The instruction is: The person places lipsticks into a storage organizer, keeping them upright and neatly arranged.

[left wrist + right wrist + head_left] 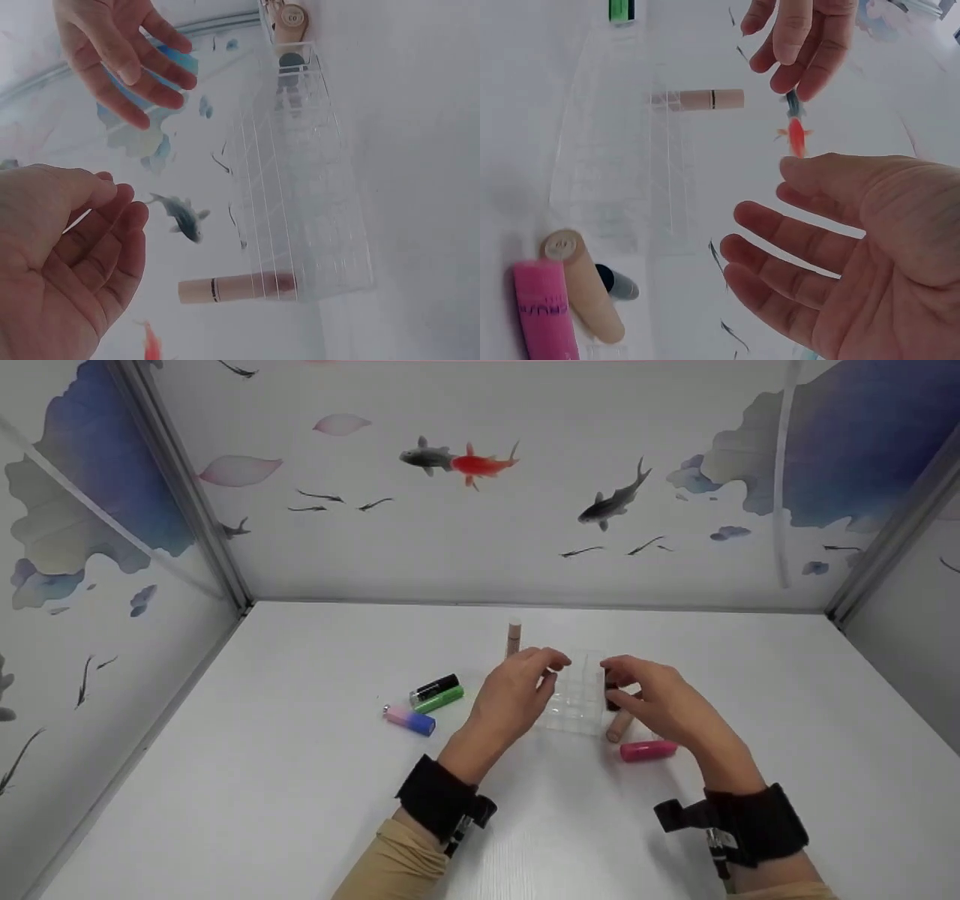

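A clear plastic organizer (574, 716) with small compartments stands on the table between both hands. One beige lipstick tube (236, 289) is upright in a compartment at its far left corner. My left hand (514, 694) hovers over the organizer's left side, fingers loosely bent and holding nothing. To the right, my right hand (664, 697) is raised near the organizer's edge, its fingers relaxed and apart with nothing between them. Below it lie a pink tube (544, 311), another beige tube (585, 289) and a dark tube (618, 282).
Left of the organizer lie a black tube (435, 688), a green tube (439, 700) and a pink-and-blue tube (409, 721), close together. The white table (300, 780) is bounded by panels printed with fish and petals.
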{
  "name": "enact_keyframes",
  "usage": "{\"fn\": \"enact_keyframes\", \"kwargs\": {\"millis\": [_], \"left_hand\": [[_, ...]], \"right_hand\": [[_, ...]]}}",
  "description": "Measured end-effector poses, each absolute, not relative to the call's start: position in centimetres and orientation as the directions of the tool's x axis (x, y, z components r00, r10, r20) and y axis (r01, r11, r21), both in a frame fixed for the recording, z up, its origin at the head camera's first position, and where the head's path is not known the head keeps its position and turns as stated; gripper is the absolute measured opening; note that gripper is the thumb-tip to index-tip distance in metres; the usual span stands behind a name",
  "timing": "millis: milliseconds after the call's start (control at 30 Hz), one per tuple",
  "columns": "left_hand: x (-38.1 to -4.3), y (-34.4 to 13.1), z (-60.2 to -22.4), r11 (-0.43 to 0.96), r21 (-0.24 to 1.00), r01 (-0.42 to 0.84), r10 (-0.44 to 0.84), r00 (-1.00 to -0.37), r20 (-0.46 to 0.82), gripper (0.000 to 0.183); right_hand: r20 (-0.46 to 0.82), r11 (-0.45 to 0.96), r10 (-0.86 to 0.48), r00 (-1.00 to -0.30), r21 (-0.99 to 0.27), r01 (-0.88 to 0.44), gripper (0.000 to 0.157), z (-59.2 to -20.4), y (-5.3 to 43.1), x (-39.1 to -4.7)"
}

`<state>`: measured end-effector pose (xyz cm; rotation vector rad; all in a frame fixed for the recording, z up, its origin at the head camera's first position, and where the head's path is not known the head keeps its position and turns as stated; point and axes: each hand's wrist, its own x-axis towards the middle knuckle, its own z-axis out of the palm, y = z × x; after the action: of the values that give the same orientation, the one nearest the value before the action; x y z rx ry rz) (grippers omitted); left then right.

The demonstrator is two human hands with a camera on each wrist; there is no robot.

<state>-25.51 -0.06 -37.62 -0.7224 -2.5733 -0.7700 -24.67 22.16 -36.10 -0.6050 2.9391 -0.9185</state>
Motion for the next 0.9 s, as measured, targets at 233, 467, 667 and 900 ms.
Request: {"fn": "enact_keyframes", "kwargs": {"millis": [233,467,667,900], "left_hand": [[-24.4,2.0,-38.1,0.697,0.366,0.617,0.502,-0.783,0.366,0.016],[-23.8,3.5,-38.8,0.688,0.322,0.651,0.596,-0.759,0.262,0.014],[-23.5,4.9,-39.2,0.697,0.302,0.651,0.644,-0.753,0.136,0.018],[-23.8,7.1,-39.5,0.667,0.259,0.699,0.707,-0.703,0.075,0.049]], "right_hand": [[0.007,0.82,-0.441,-0.898,-0.403,-0.406,0.023,-36.7,23.9,-24.4],[-0.12,0.843,-0.417,-0.901,-0.421,-0.334,0.025,-37.4,25.2,-24.1],[-0.126,0.87,-0.397,-0.909,-0.368,-0.328,0.042,-38.0,26.1,-24.2],[-0.123,0.881,-0.41,-0.904,-0.311,-0.357,0.017,-38.3,26.4,-24.5]]}}
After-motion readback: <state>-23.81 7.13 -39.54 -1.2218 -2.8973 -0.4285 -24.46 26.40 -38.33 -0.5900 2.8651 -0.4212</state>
